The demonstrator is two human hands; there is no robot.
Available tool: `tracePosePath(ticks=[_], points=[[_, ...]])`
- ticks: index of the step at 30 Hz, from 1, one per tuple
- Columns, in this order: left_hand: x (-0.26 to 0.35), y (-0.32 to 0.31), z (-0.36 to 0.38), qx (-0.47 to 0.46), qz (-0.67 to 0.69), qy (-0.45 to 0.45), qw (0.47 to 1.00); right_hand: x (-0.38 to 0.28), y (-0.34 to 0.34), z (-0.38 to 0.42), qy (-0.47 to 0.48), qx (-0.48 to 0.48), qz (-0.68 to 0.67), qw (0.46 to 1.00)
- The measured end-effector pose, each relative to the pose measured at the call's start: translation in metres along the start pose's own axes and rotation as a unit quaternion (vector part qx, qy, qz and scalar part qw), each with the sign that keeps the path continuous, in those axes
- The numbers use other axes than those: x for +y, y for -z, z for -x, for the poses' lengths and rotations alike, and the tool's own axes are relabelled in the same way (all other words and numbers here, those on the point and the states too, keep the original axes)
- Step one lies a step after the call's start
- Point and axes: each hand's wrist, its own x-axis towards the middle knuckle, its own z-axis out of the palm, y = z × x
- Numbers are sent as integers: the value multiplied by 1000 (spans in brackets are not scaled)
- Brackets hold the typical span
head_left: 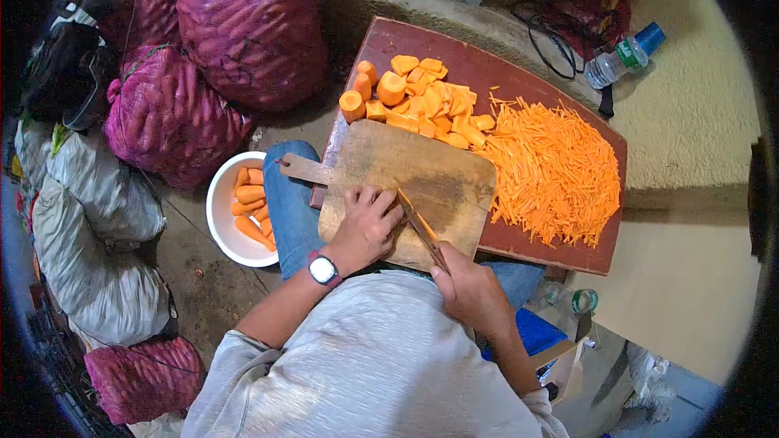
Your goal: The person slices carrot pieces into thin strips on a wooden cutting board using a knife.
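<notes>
My right hand grips a knife by its handle, the blade slanting up and left over a wooden cutting board. Orange carrot slivers show along the blade. Beside the knife, my left hand rests on the board with its fingers curled and pressed down; whatever lies under them is hidden. Beyond the board are carrot chunks and slices, some upright as short stubs. A large heap of thin carrot strips spreads to the board's right.
The board lies partly on a red-brown table. Left of my knee, a white bowl holds whole peeled carrots. Pink mesh sacks and white sacks line the left side. A plastic bottle lies at the upper right.
</notes>
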Motion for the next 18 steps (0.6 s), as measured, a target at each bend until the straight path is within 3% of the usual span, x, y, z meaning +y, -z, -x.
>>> tracePosePath(ticks=[4, 7, 18], points=[[0, -1, 1, -15, -3, 8, 1000, 8, -16, -14, 35, 33, -25, 999], [0, 0, 2, -9, 7, 10, 1000, -5, -12, -39, -19, -13, -17, 1000], [-2, -2, 3, -5, 26, 16, 1000, -2, -21, -42, -8, 7, -50, 999]])
